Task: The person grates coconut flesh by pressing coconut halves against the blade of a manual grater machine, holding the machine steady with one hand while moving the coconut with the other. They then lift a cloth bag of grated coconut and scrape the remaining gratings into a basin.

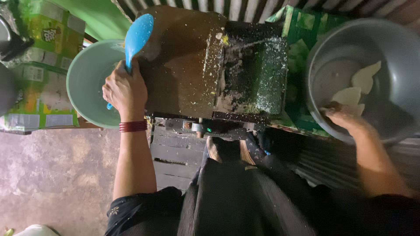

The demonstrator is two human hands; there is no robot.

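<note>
Grating machine [210,65] at centre, crusted with white shreds. Grey basin [393,57] at 3 o'clock, few pale slices [356,87] left; right hand [343,116] reaching in, fingers' grip unclear. Left hand [124,89] clenches blue spoon [135,37] over green bowl [85,83] at 9 o'clock.

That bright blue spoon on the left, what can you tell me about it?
The blue spoon looks like smooth plastic, with a broad oval bowl and a slim handle. The left hand grips the handle in a fist, so its middle is hidden; the bowl sticks up past the knuckles and the handle's tip pokes out below the hand. It is held over the rim of the pale green bowl, beside the brown machine flecked with white crumbs. Whether anything sits on the spoon cannot be told.
</note>
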